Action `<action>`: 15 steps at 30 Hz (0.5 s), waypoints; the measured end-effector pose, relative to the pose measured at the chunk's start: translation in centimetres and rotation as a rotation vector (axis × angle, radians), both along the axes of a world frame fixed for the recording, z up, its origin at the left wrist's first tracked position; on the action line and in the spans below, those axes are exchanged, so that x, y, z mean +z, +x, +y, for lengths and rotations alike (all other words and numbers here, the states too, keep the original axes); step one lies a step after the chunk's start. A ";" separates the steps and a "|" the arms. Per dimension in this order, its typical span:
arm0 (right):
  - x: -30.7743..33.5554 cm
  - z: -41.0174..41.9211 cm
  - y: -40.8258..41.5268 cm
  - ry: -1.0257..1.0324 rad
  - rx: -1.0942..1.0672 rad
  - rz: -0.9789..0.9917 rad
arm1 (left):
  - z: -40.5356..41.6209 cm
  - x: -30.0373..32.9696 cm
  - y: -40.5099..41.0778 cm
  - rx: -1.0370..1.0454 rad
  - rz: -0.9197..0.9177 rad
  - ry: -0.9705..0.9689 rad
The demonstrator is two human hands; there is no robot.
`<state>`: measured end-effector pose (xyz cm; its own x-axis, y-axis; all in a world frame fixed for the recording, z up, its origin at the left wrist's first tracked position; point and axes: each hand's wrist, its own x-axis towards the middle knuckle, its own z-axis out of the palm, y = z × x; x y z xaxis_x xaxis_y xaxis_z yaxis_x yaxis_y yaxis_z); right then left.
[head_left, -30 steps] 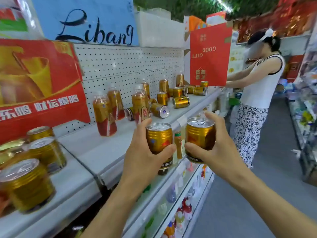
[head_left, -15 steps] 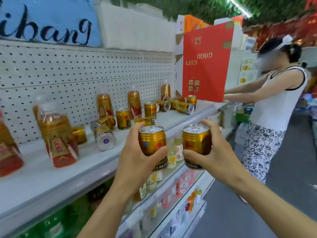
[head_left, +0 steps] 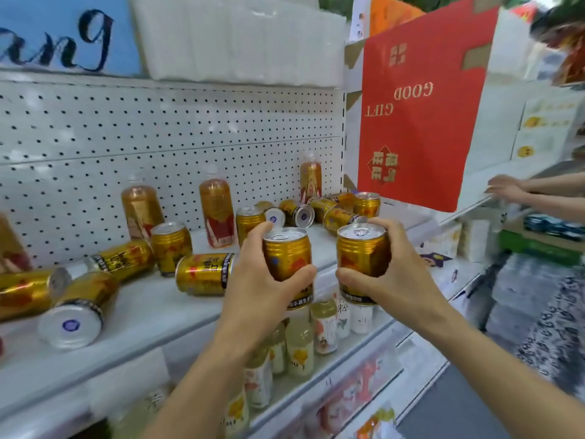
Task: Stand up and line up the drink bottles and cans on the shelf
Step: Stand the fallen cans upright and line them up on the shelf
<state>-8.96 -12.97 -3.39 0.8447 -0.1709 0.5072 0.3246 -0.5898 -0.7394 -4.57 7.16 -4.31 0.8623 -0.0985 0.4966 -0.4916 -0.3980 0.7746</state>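
Note:
My left hand [head_left: 259, 280] grips an upright gold can [head_left: 286, 251] and my right hand [head_left: 392, 274] grips a second upright gold can [head_left: 361, 248], both held side by side in front of the white shelf [head_left: 152, 315]. On the shelf lie several gold cans on their sides, such as one [head_left: 204, 274] just left of my left hand and one [head_left: 79, 312] at the front left. A few cans stand upright, like one [head_left: 172, 245] near the back. Amber drink bottles [head_left: 217, 212] stand against the pegboard.
A white pegboard [head_left: 174, 131] backs the shelf. A red gift box [head_left: 421, 106] hangs at the shelf's right end. Another person's hands [head_left: 506, 188] reach onto the adjoining shelf at right. Lower shelves hold pale bottles [head_left: 299, 346]. The aisle floor runs at the bottom right.
My view has shifted right along the shelf, bringing the fallen cans nearer. Both hands still hold their cans upright, now closer to the shelf's front edge.

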 end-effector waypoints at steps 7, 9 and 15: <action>0.9 -4.6 10.2 -0.033 0.054 0.016 | -5.4 0.6 8.8 0.114 0.002 0.060; 1.2 -5.1 13.1 -0.027 0.090 0.035 | -6.3 0.7 10.9 0.167 -0.001 0.068; 1.3 -4.5 19.3 -0.125 0.196 0.136 | -6.6 0.0 14.3 0.290 0.060 0.134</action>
<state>10.33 -17.45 -2.13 0.9174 0.0596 0.3934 0.3442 -0.6146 -0.7097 9.76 0.54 -4.28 0.8915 0.0943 0.4431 -0.2977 -0.6153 0.7299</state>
